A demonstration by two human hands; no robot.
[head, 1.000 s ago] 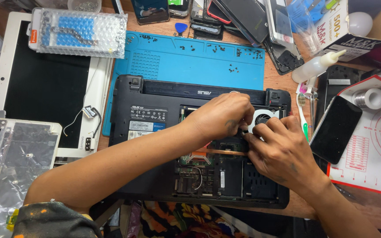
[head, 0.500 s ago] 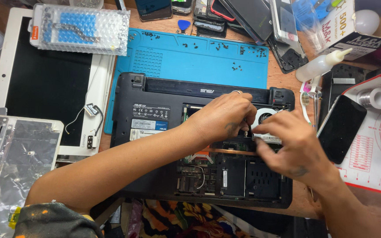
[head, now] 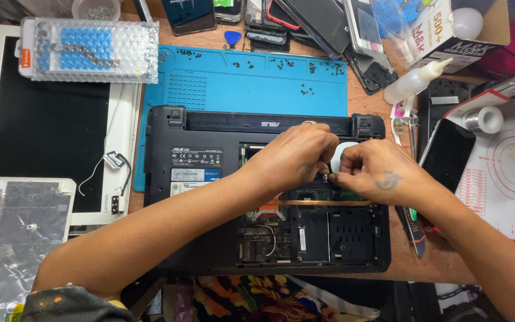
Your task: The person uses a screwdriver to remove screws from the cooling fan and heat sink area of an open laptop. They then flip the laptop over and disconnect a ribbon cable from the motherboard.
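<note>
Laptop [head: 210,197], black and turned underside up with its bottom cover off, lay across the near edge of the wooden tabletop [head: 442,262], its rear edge resting on a blue repair mat [head: 239,83]. Over the open bay, just below the hinge strip, the left hand [head: 293,156] and the right hand [head: 374,170] met fingertip to fingertip, each grip pinched on a small dark part between them; what that part was could not be told. A pale round fan opening showed just behind the fingers. Nearer the person, the exposed circuit board [head: 266,232] with a thin wire loop and two empty black compartments sat uncovered. Tiny screws [head: 305,89] were scattered on the mat. To the left lay a white-framed display panel [head: 37,143], with a bubble-wrapped blue tool set [head: 90,50] on its far corner and a silvery cover [head: 13,232] nearer the person. To the right lay a dark phone [head: 448,152], a white squeeze bottle [head: 415,83], a roll of tape [head: 483,119] and a white mat [head: 508,173] with red circles. More phones [head: 305,21] were heaped along the far edge.
</note>
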